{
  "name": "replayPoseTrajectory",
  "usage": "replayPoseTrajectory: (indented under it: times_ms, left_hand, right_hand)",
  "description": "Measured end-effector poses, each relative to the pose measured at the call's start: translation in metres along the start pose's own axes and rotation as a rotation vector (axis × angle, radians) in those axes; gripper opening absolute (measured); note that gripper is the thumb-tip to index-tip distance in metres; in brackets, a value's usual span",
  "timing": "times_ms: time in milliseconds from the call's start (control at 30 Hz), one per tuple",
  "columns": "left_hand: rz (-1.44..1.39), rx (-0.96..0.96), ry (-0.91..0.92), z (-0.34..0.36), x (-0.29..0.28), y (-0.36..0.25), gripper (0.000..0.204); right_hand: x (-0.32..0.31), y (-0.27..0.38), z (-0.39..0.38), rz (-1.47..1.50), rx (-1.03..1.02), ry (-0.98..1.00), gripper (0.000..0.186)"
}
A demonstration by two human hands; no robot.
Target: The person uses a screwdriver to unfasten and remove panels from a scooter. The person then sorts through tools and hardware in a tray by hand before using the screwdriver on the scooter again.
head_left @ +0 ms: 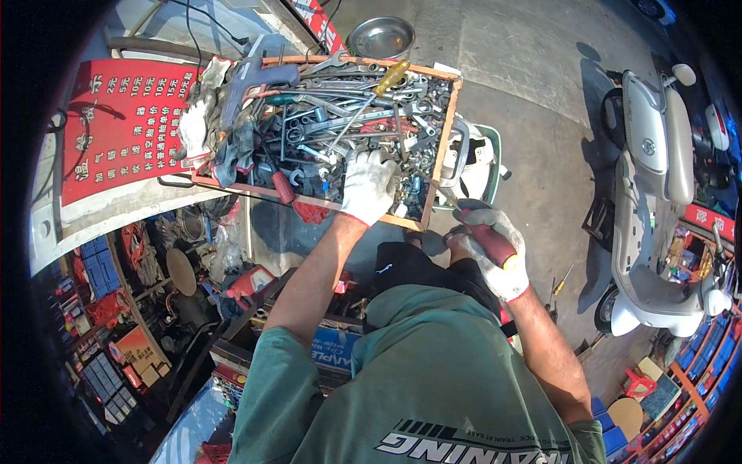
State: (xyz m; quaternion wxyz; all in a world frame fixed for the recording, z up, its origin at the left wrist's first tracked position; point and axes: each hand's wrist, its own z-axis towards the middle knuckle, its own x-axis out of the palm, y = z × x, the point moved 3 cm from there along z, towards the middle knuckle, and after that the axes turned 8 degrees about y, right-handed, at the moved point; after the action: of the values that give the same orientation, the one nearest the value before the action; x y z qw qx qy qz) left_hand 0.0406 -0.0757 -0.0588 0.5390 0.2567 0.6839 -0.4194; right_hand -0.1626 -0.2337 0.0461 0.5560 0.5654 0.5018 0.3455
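Observation:
My left hand (370, 184), in a white work glove, reaches into a shallow orange-edged tray (450, 116) heaped with tools. Its fingers are curled down among small metal parts at the near side; whatever they grip is hidden. My right hand (502, 267), in a grey and white glove, is wrapped round a red-handled tool (491, 243) just off the tray's near right corner. A metal end of that tool points up and left; its exact kind is unclear. Around my left hand lie wrenches (332, 124), a yellow-handled screwdriver (393, 77) and a red-handled screwdriver (283, 185).
A grey power tool (259, 81) and dirty gloves (202, 116) lie at the tray's left. A red sign (124, 131) stands beyond. Right of the tray is a green bin (492, 162); a metal basin (381, 37) sits behind. A white scooter (649, 155) stands far right.

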Motion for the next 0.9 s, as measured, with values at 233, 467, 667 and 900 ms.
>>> replayPoseTrajectory:
  times_ms: [233,467,667,900]
  left_hand:
    - [-0.027,0.021,-0.129,0.002,0.001,0.001,0.014]
    - [-0.057,0.037,-0.231,0.003,0.002,0.004,0.018]
    - [-0.035,-0.065,-0.299,0.015,0.009,0.006,0.019]
    - [-0.033,-0.064,-0.329,0.016,0.016,0.013,0.018]
  right_hand:
    - [-0.021,0.011,-0.007,0.02,-0.044,-0.099,0.033]
    - [-0.02,0.03,-0.019,-0.094,-0.006,-0.038,0.031]
    - [-0.007,0.016,-0.01,-0.166,-0.036,0.069,0.031]
    - [-0.005,-0.006,0.002,-0.019,0.012,0.078,0.026]
